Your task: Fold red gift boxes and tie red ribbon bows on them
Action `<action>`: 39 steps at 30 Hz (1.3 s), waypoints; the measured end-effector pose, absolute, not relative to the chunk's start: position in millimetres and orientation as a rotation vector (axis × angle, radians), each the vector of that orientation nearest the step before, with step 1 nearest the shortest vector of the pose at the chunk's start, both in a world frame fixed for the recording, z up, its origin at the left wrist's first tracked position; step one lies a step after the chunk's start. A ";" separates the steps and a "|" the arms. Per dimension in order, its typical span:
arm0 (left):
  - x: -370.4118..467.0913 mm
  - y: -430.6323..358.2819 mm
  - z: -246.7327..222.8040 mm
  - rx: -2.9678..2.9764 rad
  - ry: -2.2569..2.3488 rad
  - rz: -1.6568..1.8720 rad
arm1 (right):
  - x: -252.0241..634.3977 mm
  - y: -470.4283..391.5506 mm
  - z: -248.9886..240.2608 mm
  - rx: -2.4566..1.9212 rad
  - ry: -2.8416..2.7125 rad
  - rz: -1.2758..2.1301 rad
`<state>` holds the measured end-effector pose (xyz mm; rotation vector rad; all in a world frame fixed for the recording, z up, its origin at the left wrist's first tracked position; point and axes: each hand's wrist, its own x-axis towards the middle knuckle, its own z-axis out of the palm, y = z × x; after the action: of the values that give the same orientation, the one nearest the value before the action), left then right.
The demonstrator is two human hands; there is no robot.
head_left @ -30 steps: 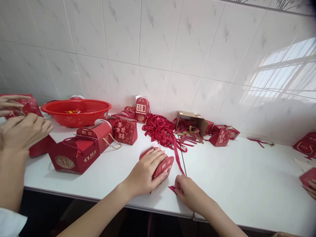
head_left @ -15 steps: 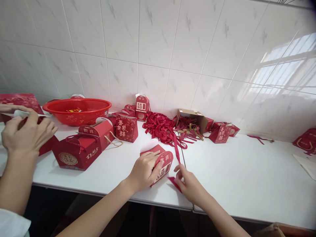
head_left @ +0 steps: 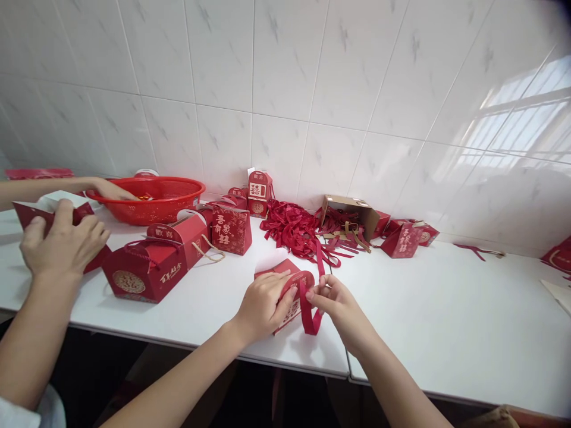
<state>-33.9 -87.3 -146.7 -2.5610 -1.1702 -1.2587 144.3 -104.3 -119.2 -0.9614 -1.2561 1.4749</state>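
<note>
My left hand [head_left: 263, 304] is wrapped over a small red gift box [head_left: 285, 266] printed with gold and white characters, pressing it to the table near the front edge. Part of the box is hidden under the fingers. In a pinch at the box's right end, my right hand [head_left: 335, 306] has hold of a dark red ribbon [head_left: 311, 324]. The ribbon hangs in a loop against the box's rounded top flap, and another length runs back toward a tangled pile of red ribbons [head_left: 292, 229] by the wall.
On the left, a co-worker's hand [head_left: 65, 246] grips an open red box, and another hand [head_left: 115, 189] reaches into a red plastic basket [head_left: 169, 205]. Finished-looking red boxes [head_left: 147, 273] stand between us. A cardboard box [head_left: 368, 217] of ribbons lies behind. A table seam runs beside my right hand.
My right hand has raised the ribbon from the table to the box's top flap, where it now loops. My left hand stays on the box. A co-worker's hand has reached into the basket.
</note>
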 end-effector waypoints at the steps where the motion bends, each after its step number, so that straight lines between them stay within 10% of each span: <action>1: -34.3 -87.4 -146.8 -2.567 -1.168 -1.254 | 143.6 -102.2 -119.4 -0.978 -1.251 1.477; 39: -40.6 -92.5 -145.4 -2.541 -1.021 -1.094 | 149.0 -89.1 -83.9 -1.092 -2.057 0.880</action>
<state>-40.6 -92.5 -145.4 -2.5408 -1.0210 -1.0941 149.0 -89.1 -83.9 -1.0922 -2.0569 0.8801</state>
